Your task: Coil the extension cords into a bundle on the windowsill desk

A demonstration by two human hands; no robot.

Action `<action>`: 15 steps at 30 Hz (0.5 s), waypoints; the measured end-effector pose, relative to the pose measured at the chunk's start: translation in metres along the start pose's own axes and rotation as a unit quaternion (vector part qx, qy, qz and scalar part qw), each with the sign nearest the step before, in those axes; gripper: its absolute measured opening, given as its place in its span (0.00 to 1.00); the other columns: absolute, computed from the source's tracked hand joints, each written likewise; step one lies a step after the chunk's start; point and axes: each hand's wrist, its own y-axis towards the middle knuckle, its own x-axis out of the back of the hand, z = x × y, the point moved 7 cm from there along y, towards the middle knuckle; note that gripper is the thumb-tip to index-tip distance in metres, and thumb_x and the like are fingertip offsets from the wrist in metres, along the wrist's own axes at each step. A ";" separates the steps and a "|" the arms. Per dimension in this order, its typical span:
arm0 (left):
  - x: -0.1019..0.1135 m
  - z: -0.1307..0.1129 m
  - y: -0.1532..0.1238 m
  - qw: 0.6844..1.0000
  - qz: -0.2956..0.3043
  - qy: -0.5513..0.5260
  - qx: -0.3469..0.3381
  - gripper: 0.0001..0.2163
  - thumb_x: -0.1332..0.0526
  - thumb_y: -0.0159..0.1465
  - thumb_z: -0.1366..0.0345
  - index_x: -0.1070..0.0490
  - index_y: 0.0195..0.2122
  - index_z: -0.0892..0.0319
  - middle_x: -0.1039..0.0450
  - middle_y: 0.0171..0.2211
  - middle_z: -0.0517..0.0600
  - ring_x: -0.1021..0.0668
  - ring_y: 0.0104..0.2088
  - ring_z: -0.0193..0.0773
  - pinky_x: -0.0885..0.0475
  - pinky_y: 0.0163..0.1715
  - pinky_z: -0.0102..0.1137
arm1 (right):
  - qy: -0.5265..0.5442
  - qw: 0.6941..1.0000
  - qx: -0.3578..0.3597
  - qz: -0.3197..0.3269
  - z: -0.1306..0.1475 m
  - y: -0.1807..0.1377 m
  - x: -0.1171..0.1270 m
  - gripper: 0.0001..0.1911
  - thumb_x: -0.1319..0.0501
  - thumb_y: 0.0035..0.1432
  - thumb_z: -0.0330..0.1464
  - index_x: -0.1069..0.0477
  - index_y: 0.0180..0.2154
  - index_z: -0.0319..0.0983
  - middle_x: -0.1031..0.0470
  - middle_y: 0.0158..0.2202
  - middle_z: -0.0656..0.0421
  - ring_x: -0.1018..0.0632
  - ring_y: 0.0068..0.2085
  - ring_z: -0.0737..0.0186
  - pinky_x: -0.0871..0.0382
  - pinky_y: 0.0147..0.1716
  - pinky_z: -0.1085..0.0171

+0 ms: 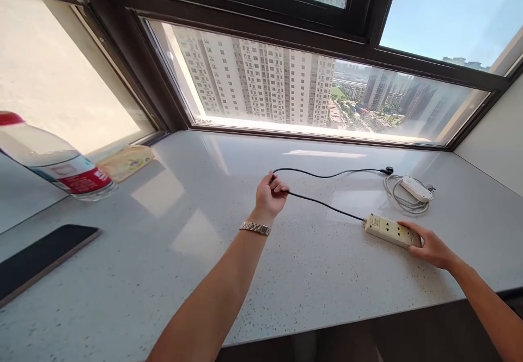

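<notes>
My left hand [272,194] is closed around a black power cord [327,204], with a bend of the cord at its fingers. From there one length runs right to a cream power strip [386,228], and another runs along the back to a black plug [388,171]. My right hand [429,246] grips the right end of the power strip, thumb at the front side and fingers over the top. The strip lies on the speckled white counter [310,275]. Behind it rests a white power strip [415,189] with a coiled grey cord [394,196], close to the black plug.
At the left stands a large bottle [77,171] with a red cap and red label. Behind it lies a yellowish soft packet [126,163]. A dark phone [44,256] lies at the left front. The dark window frame [286,133] bounds the counter's back; its front edge runs below my arms.
</notes>
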 end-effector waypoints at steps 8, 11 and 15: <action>0.050 -0.013 0.012 0.994 -0.105 0.009 0.001 0.14 0.53 0.70 0.66 0.39 0.26 0.60 0.52 0.13 0.37 0.44 0.11 0.23 0.42 0.13 0.20 | -0.079 0.988 -0.104 -0.083 -0.121 -0.040 0.057 0.30 0.43 0.41 0.39 0.30 0.50 0.42 0.23 0.47 0.52 0.22 0.43 0.46 0.27 0.37 0.59; 0.072 -0.028 0.021 0.989 -0.143 0.047 0.007 0.14 0.53 0.70 0.68 0.40 0.26 0.59 0.49 0.13 0.39 0.43 0.11 0.25 0.41 0.12 0.21 | -0.082 0.971 -0.178 -0.140 -0.166 -0.058 0.087 0.26 0.42 0.38 0.39 0.29 0.44 0.44 0.22 0.44 0.50 0.21 0.41 0.43 0.28 0.35 0.55; 0.098 -0.054 0.037 0.977 -0.189 0.100 0.011 0.13 0.52 0.68 0.73 0.40 0.25 0.58 0.44 0.15 0.42 0.36 0.15 0.29 0.29 0.20 0.28 | -0.062 0.943 -0.256 -0.201 -0.206 -0.076 0.123 0.22 0.40 0.32 0.36 0.29 0.37 0.46 0.23 0.44 0.45 0.23 0.43 0.35 0.30 0.35 0.48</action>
